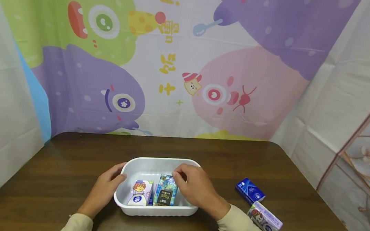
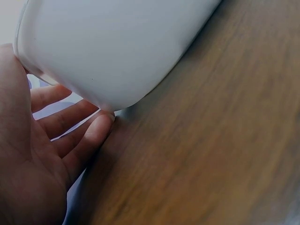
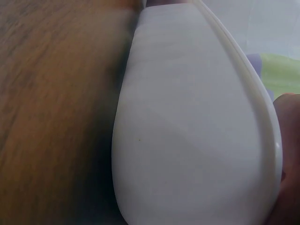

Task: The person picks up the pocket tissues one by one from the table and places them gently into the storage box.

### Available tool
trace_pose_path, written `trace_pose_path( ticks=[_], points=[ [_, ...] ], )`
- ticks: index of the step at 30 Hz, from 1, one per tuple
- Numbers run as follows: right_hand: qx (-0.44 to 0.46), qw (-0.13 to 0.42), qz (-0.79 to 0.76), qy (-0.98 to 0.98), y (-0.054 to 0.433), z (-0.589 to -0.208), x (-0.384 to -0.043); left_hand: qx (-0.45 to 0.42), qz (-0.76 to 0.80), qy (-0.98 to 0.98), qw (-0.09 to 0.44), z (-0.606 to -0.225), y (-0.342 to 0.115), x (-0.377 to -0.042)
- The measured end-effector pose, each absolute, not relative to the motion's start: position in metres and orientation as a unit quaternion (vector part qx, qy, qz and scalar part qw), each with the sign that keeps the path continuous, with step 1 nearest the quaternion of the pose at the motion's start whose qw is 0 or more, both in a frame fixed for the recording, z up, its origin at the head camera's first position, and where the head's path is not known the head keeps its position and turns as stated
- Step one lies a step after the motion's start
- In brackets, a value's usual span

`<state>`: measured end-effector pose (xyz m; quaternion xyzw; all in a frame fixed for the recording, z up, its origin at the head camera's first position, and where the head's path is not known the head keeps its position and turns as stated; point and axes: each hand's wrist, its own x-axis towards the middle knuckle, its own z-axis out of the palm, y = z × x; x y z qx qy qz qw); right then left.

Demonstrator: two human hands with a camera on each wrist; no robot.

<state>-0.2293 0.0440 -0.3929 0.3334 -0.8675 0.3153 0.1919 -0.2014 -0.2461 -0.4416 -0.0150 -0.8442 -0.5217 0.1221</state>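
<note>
A white plastic basin (image 1: 156,211) stands on the table, its outer wall filling much of both wrist views. My left hand (image 1: 105,187) holds its left end, thumb over the rim and fingers along the outside. Inside lie a lilac-and-white tissue pack (image 1: 140,192) with a cartoon girl and a blue-green patterned tissue pack (image 1: 166,188) with a black label. Another item shows only as a blue and purple sliver between them. Reaching over the right rim, my right hand (image 1: 198,189) pinches the upper right corner of the blue-green pack; its fingertips are partly hidden.
Right of the basin, a dark blue tissue pack (image 1: 250,191) lies on the brown table (image 1: 60,192). Touching it nearer me is a lilac tissue pack (image 1: 265,219) beside my right sleeve. A cartoon-printed curtain (image 1: 172,118) hangs behind the table's far edge.
</note>
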Motion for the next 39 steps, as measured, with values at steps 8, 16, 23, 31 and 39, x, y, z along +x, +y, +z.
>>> trace_pose_path(
  ticks=[8,16,23,31,39],
  points=[
    [0.336,0.149,0.321,-0.873,0.0440,-0.3918,-0.2294,-0.017,-0.528,-0.841,0.119,-0.4419,-0.2464,-0.2019],
    [0.346,0.161,0.320,-0.867,0.0434,-0.3932,-0.2283,-0.016,-0.524,-0.843,0.118,-0.4417,-0.2465,-0.2014],
    [0.348,0.143,0.324,-0.868,0.0436,-0.3941,-0.2281,-0.020,-0.520,-0.846,0.119,-0.4415,-0.2468,-0.2011],
    [0.343,0.134,0.329,-0.870,0.0440,-0.3949,-0.2281,-0.019,-0.519,-0.846,0.121,-0.4421,-0.2461,-0.2030],
    [0.340,0.139,0.332,-0.869,0.0439,-0.3951,-0.2272,-0.018,-0.516,-0.848,0.119,-0.4418,-0.2467,-0.2014]
  ],
)
